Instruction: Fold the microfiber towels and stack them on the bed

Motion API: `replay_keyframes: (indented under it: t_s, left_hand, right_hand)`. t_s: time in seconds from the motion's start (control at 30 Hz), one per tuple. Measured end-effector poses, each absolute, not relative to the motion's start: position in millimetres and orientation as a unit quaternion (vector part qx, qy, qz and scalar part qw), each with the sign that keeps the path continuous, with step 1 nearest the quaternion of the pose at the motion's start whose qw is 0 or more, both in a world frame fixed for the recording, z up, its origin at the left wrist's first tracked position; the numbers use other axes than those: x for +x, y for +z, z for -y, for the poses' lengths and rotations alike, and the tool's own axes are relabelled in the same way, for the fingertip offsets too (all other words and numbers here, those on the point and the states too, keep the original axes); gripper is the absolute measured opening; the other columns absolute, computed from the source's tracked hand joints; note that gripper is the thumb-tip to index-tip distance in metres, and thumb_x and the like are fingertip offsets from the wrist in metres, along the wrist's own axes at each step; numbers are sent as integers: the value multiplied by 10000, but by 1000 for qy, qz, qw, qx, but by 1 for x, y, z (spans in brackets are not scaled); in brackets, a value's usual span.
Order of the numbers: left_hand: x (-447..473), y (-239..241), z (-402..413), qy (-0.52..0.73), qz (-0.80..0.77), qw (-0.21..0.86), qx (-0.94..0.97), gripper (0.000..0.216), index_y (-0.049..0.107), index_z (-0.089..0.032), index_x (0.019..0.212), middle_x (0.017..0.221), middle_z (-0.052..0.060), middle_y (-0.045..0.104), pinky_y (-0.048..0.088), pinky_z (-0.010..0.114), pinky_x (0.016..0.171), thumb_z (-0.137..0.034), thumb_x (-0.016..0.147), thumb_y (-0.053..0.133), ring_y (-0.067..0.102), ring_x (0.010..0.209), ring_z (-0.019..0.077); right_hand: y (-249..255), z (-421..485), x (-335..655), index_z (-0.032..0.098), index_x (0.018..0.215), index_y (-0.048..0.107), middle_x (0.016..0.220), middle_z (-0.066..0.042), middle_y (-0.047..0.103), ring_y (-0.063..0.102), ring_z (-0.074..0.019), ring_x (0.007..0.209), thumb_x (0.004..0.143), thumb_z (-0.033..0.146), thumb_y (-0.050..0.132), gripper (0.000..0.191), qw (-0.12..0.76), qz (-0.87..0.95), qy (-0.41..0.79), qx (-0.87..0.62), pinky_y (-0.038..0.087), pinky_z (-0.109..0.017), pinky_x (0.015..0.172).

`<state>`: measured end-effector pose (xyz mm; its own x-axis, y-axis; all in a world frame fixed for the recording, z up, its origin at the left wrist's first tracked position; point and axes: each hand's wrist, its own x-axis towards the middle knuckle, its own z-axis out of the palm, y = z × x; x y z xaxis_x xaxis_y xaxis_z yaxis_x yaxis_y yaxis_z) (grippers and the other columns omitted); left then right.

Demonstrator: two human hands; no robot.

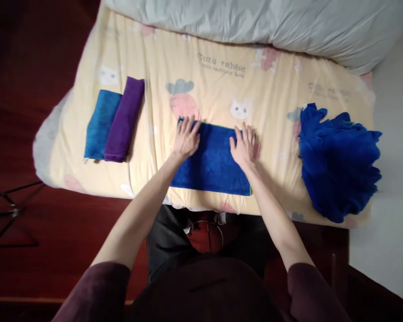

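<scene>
A blue towel (216,161) lies flat as a rectangle on the bed in front of me. My left hand (187,137) rests on its upper left corner, fingers stretched out and slightly apart. On the upper right corner lies my right hand (244,146), palm down with the fingers spread. Neither hand grips the cloth. To the left, a folded teal towel (100,125) and a folded purple towel (125,120) lie side by side, touching. A loose, crumpled heap of blue towels (339,165) sits at the right.
The bed's cream sheet (221,96) has rabbit and carrot prints. A puffy pale grey quilt (242,22) runs along the far side. A white wall (386,179) stands at the right. Black metal stand legs (13,212) rest on the dark red floor (53,250) at left.
</scene>
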<state>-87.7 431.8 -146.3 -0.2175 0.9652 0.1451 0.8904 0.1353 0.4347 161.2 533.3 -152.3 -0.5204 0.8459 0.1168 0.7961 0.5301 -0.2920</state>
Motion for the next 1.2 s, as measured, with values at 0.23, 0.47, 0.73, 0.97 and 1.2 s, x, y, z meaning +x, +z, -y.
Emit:
replay_keyframes:
  t_s: [0.23,0.47,0.73,0.97,1.2]
  left_hand:
    - [-85,-189,-431,195,-782,101,583,656,403,-188,1594,1717,96,250,113,552,1307,-494,1013,385,140,1607,303]
    - [-55,-175,-407,195,-770,97,600,651,346,-175,1620,1732,105,182,96,595,1299,-445,1030,393,41,1616,314]
    - [-2,-165,-305,158,-724,138,657,615,300,-244,1641,1743,65,108,100,557,1314,-394,1049,377,67,1616,279]
    - [-28,-173,-248,169,-767,91,612,605,327,-183,1628,1734,109,150,114,543,1311,-384,1059,362,99,1612,290]
    - [-60,-188,-185,177,-734,141,641,604,366,-176,1601,1701,134,273,259,517,1282,-382,1035,410,218,1589,270]
  right_hand:
    - [-185,-535,168,183,1625,333,1724,-118,212,125,-295,1605,1076,454,327,613,56,860,123,-491,111,-613,1279]
    - [-177,-487,159,210,1652,264,1733,-107,176,47,-296,1617,1078,409,339,612,120,851,142,-490,69,-651,1271]
    - [-171,-375,196,246,1654,269,1731,-72,188,118,-260,1612,1087,402,325,590,101,851,143,-494,113,-566,1300]
    - [-171,-361,260,203,1642,307,1725,-86,195,151,-260,1606,1094,387,283,579,105,841,129,-515,136,-533,1305]
    - [-186,-319,327,185,1593,412,1673,-116,334,304,-252,1563,1071,365,341,557,154,851,137,-484,258,-520,1280]
